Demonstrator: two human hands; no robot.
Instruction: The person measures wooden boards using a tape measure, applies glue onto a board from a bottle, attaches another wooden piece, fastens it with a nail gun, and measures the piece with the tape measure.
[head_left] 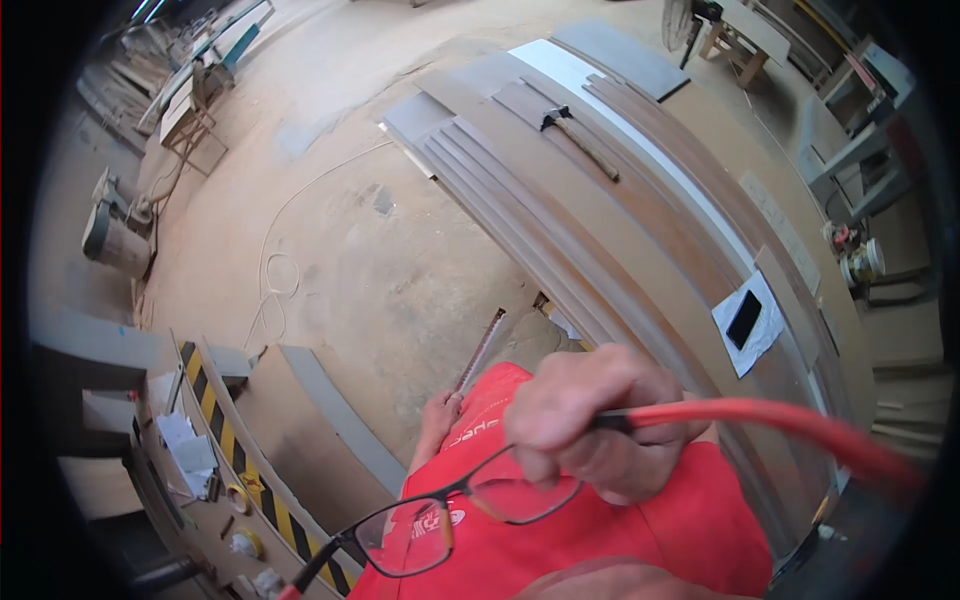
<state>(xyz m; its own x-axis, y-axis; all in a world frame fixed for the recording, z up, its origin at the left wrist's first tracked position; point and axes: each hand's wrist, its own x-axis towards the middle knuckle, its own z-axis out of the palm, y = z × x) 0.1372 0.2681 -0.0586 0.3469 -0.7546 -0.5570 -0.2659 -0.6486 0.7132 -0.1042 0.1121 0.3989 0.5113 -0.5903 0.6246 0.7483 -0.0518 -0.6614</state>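
Close to the camera, my right hand (600, 415) is closed on a pair of glasses (440, 495), pinching them near the hinge of one red temple. The glasses have a dark frame and hang tilted across the red shirt (640, 530). Lower down, my left hand (436, 415) is closed around a narrow measuring tape (482, 348), whose blade points up and away over the floor. Part of the left hand is hidden behind the shirt.
Long brown panels and strips (540, 220) lie stacked to the right, with a hammer (582, 143), a phone (743, 320) and white paper (765, 335) on top. A cable (270, 270) runs along the floor. At lower left is a bench edge with striped tape (215, 405).
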